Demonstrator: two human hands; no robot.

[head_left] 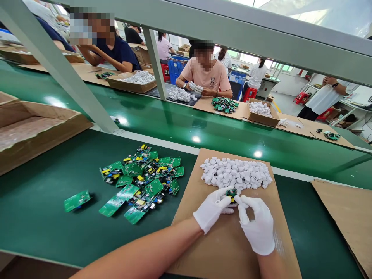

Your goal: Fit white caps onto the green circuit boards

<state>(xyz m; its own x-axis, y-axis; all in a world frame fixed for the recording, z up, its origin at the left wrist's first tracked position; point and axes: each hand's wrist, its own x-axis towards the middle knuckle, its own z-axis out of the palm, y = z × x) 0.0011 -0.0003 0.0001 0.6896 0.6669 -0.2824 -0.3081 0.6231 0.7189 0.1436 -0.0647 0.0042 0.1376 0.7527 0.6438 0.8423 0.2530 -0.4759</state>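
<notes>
White gloves cover both my hands. My left hand (211, 209) is closed on a small green circuit board (231, 193) with a yellow part on it, above a brown cardboard sheet (229, 248). Thumb and fingers of my right hand (257, 221) are pinched together at the board's right edge; whether they grip anything is too small to tell. Just beyond the hands, a heap of small white pieces (236, 172) lies on the cardboard. To the left, a pile of green circuit boards (145, 180) rests on the dark green table (37, 209), with one board (77, 200) apart from it.
A cardboard tray (35, 143) stands at the left. A grey metal frame post (66, 73) and beam (232, 35) cross the view. Another cardboard sheet (345, 213) lies at the right. Across the green surface, people sit with similar boards and white pieces.
</notes>
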